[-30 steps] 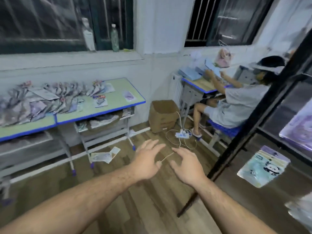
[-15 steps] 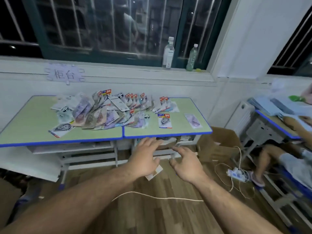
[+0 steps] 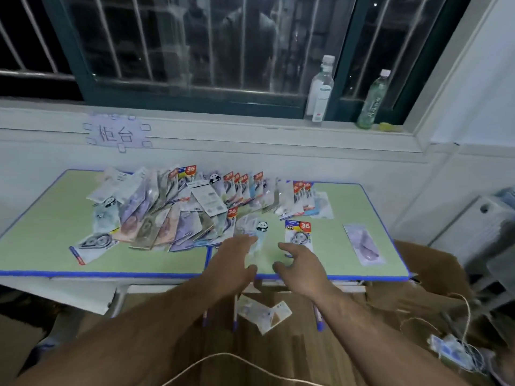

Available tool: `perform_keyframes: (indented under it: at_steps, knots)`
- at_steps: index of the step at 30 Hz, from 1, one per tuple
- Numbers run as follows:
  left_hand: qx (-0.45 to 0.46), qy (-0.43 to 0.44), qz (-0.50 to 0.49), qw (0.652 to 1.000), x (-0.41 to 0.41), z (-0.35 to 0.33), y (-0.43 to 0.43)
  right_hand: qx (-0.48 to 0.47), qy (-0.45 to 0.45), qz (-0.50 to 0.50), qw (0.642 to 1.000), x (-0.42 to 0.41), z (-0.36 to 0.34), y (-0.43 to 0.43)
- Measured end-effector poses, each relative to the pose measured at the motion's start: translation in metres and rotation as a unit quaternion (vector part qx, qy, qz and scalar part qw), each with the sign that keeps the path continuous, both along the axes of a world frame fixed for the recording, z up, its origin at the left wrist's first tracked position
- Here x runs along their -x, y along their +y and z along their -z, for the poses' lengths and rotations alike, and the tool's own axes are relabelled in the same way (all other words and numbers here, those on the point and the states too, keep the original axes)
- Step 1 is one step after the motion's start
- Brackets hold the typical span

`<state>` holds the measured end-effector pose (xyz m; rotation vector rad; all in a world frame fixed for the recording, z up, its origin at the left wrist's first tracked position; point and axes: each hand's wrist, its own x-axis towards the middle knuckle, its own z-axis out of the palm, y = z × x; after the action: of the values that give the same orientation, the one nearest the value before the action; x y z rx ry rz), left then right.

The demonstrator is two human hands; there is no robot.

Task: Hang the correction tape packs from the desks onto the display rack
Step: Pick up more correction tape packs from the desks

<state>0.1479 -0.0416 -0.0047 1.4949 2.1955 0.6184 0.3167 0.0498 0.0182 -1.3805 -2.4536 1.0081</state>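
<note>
The left hand (image 3: 231, 263) and right hand (image 3: 305, 267) hovered spread and empty over the green, blue-edged worktop (image 3: 41, 240). A panda-printed pack (image 3: 258, 232) lay at the left fingertips, and a glossy carded pack (image 3: 299, 232) marked "36" lay just beyond the right. The heap of flat packs (image 3: 167, 215) lay further left. The wall sign (image 3: 117, 133) read "柜台".

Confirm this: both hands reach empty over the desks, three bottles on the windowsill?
Wrong count: the head view shows two, a clear bottle and a green bottle, on the windowsill. The left hand and right hand do reach empty over the desks.
</note>
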Motion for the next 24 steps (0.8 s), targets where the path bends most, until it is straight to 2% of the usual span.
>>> perform_keyframes:
  at_steps: [9,15,24]
  knots:
    - [0.053,-0.069,0.009,0.996,0.022,0.000,0.126,0.057,-0.023,0.043,0.997,0.027,0.007,0.126]
    - [0.067,-0.099,0.022,0.993,0.063,0.012,0.204,0.086,-0.023,0.111,0.990,0.063,0.031,0.198]
    - [0.119,-0.120,0.037,0.985,0.119,0.032,0.290,0.125,-0.047,0.186,0.973,0.119,0.060,0.270]
